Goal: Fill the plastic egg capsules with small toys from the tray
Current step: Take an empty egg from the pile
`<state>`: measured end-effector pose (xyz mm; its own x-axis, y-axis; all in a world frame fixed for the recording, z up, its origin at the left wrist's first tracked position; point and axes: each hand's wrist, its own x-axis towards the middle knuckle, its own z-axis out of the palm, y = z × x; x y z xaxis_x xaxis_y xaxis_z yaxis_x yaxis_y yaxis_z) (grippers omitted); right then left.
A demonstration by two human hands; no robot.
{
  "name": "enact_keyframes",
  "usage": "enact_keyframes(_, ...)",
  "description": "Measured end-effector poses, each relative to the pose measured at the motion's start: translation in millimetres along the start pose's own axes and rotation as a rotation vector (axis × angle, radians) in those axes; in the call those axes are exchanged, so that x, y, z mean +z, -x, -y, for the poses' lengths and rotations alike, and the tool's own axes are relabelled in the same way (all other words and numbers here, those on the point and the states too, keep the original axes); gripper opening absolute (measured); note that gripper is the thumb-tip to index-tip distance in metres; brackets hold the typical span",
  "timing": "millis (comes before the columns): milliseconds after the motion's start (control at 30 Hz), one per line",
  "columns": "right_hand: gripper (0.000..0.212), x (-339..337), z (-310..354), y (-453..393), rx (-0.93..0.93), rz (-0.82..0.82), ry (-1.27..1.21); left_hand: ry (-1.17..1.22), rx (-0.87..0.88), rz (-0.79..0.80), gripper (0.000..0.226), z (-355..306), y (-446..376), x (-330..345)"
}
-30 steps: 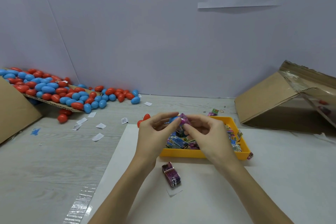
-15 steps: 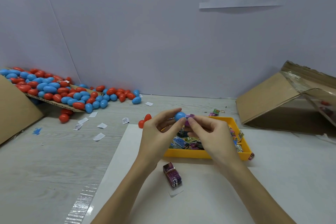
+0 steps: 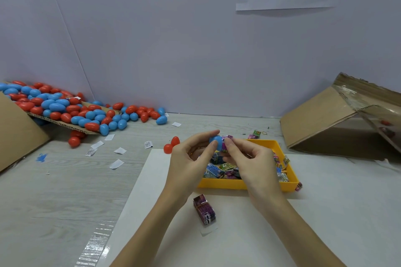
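Observation:
My left hand (image 3: 191,159) pinches a blue egg capsule half (image 3: 217,141) above the yellow tray (image 3: 247,185). My right hand (image 3: 251,160) pinches a small purple toy packet (image 3: 227,140) and holds it against the open side of that blue half. The tray holds several small wrapped toys (image 3: 219,169), partly hidden by my hands. Two red egg pieces (image 3: 171,145) lie on the table just left of my left hand.
A purple bundle of packets (image 3: 205,209) lies on the white sheet (image 3: 325,212) in front of the tray. A big heap of red and blue eggs (image 3: 71,110) spills from cardboard at the far left. An open cardboard box (image 3: 338,119) lies tipped at right. Paper scraps (image 3: 117,157) dot the table.
The blue half has turned in my left hand and the purple packet now sits tighter against its opening. Both hands stayed above the tray.

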<state>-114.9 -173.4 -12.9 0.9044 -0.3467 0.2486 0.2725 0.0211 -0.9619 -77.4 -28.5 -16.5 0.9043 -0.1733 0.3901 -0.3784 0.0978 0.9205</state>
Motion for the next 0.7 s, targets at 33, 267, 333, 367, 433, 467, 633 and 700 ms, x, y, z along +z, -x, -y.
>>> enact_keyframes(33,0.022,0.2,0.1,0.2,-0.004,-0.003,0.009,0.002,0.001,0.001,0.026,0.0,0.1,0.1)
enact_keyframes(267,0.020,2.6,-0.2,1.6,-0.022,-0.028,0.037,-0.013,0.013,-0.001,0.023,-1.6,0.7,-0.1)
enact_keyframes(333,0.020,2.5,-0.2,2.0,-0.022,-0.023,0.049,-0.023,0.013,0.004,0.023,-2.1,0.6,-0.3)
enact_keyframes(367,0.020,2.4,-0.1,2.2,-0.018,-0.018,0.054,-0.029,0.014,0.008,0.023,-2.2,0.5,-0.5)
enact_keyframes(433,0.022,2.6,-0.1,2.4,0.002,-0.007,0.058,-0.038,0.017,0.015,0.024,-1.7,0.4,-0.8)
enact_keyframes(467,0.022,2.8,-0.1,2.3,0.013,-0.001,0.060,-0.041,0.018,0.017,0.025,-1.5,0.4,-1.1)
enact_keyframes(633,0.024,3.4,1.3,1.3,0.030,0.009,0.074,-0.028,0.040,-0.008,0.030,-1.2,1.0,-1.4)
enact_keyframes(700,0.024,3.7,1.8,1.6,0.042,0.009,0.070,-0.024,0.054,-0.011,0.028,-0.7,1.4,-0.5)
